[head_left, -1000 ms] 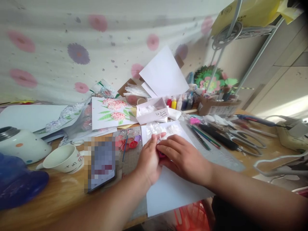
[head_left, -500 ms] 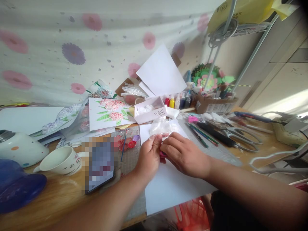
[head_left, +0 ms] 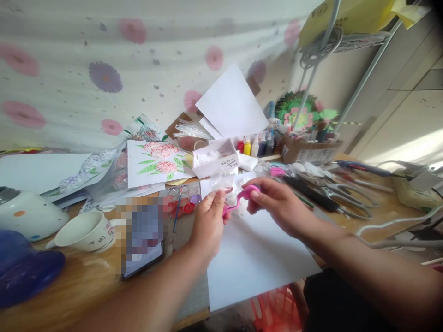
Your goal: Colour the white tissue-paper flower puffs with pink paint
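My left hand (head_left: pixel 210 221) is closed, its thumb pressed against the fingers, by the lower end of a bright pink curved strip (head_left: pixel 238 199). My right hand (head_left: pixel 277 200) pinches the strip's upper end between thumb and fingers. The strip bends in an S between the two hands; its exact kind is not clear. A crumpled clear plastic bag (head_left: pixel 221 179) shows just above my left thumb. White clumps (head_left: pixel 240 184) lie behind the strip, partly hidden by my hands. Under both hands is a white sheet of paper (head_left: pixel 256 263).
To the left are a phone (head_left: pixel 143 240), a white cup (head_left: pixel 86 230) and a paint palette (head_left: pixel 183 203) with a brush. A white box (head_left: pixel 216 159) and paint bottles (head_left: pixel 247 146) stand behind. Scissors (head_left: pixel 349 193) and a black-handled tool (head_left: pixel 308 193) lie to the right.
My hands were together, with only a little pink showing under them. My right hand has moved right and slightly up, and the pink strip now spans the gap.
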A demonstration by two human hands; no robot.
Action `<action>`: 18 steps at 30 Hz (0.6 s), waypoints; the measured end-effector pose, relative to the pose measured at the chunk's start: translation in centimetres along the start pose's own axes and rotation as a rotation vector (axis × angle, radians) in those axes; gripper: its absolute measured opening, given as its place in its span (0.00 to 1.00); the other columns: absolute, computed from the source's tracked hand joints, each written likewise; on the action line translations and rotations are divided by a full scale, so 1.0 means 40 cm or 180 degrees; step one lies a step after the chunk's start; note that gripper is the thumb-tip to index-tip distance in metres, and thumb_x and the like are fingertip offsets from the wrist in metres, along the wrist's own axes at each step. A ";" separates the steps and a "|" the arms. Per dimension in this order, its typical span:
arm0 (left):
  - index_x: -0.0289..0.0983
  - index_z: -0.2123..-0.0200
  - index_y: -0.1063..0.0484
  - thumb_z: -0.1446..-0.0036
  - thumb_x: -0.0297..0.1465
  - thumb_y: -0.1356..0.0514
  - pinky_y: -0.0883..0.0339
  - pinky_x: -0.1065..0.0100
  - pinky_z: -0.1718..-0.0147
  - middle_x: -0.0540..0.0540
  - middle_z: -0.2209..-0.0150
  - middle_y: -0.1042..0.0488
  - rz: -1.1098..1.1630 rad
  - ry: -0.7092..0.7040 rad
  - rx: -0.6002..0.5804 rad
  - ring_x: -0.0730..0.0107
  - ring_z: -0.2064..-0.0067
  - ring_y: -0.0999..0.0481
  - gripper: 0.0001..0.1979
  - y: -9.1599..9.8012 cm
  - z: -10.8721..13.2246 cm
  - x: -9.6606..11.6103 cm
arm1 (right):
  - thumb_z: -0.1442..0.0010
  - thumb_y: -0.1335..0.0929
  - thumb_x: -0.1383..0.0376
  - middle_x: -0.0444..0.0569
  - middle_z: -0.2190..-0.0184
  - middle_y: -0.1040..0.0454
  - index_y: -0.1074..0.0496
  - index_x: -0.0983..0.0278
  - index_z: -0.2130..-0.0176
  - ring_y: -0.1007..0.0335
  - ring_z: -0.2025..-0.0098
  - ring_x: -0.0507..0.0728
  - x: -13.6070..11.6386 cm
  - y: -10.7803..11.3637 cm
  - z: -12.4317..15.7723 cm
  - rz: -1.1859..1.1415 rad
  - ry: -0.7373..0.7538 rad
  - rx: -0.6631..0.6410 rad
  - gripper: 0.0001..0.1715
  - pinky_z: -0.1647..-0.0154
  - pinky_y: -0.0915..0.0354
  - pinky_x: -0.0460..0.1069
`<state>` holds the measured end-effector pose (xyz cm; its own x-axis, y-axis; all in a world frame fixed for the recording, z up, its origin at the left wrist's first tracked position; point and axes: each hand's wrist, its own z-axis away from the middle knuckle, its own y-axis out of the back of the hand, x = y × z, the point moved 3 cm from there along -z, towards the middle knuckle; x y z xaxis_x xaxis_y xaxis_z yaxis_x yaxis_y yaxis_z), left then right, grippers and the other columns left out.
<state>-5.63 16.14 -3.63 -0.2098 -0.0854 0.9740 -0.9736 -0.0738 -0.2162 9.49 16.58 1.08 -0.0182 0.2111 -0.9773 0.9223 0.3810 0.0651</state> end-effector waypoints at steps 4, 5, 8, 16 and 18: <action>0.38 0.55 0.28 0.43 0.46 0.44 0.43 0.76 0.78 0.53 0.77 0.35 -0.0067 -0.0080 0.0005 0.78 0.77 0.37 0.21 -0.002 0.008 0.006 | 0.42 0.35 0.54 0.49 0.69 0.29 0.32 0.67 0.59 0.33 0.68 0.52 -0.005 -0.020 0.002 0.0815 -0.0116 -0.0427 0.19 0.66 0.33 0.49; 0.38 0.55 0.28 0.43 0.46 0.44 0.42 0.76 0.78 0.53 0.77 0.34 -0.0089 -0.0109 -0.0009 0.77 0.76 0.36 0.20 -0.002 0.010 0.009 | 0.43 0.34 0.53 0.49 0.68 0.29 0.31 0.68 0.59 0.33 0.68 0.53 -0.006 -0.025 0.003 0.1045 -0.0052 -0.0482 0.20 0.67 0.34 0.48; 0.38 0.56 0.27 0.43 0.43 0.43 0.39 0.75 0.74 0.51 0.74 0.30 -0.0205 -0.0233 -0.0098 0.75 0.74 0.32 0.18 -0.004 0.017 0.020 | 0.47 0.31 0.52 0.51 0.67 0.29 0.31 0.68 0.60 0.34 0.67 0.54 -0.001 -0.040 0.006 0.1829 0.0306 -0.0436 0.23 0.67 0.35 0.49; 0.39 0.59 0.24 0.42 0.39 0.43 0.38 0.72 0.62 0.49 0.69 0.26 -0.0900 -0.0689 -0.0247 0.70 0.65 0.29 0.13 -0.001 0.021 0.029 | 0.41 0.36 0.66 0.53 0.69 0.29 0.30 0.69 0.64 0.33 0.69 0.55 -0.023 -0.069 0.019 0.2832 0.0674 -0.0868 0.09 0.67 0.35 0.51; 0.39 0.58 0.25 0.42 0.42 0.43 0.40 0.73 0.72 0.52 0.77 0.32 -0.0835 -0.0523 -0.0159 0.73 0.73 0.34 0.16 0.008 0.008 0.017 | 0.42 0.35 0.66 0.49 0.73 0.29 0.31 0.68 0.69 0.32 0.71 0.53 -0.042 -0.049 0.023 0.1904 0.0516 -0.0939 0.07 0.69 0.34 0.49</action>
<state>-6.06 15.72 -3.06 0.0627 -0.2298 0.9712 -0.9966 -0.0660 0.0487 8.07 14.67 2.43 0.3829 0.5848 -0.7151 0.6483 0.3814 0.6590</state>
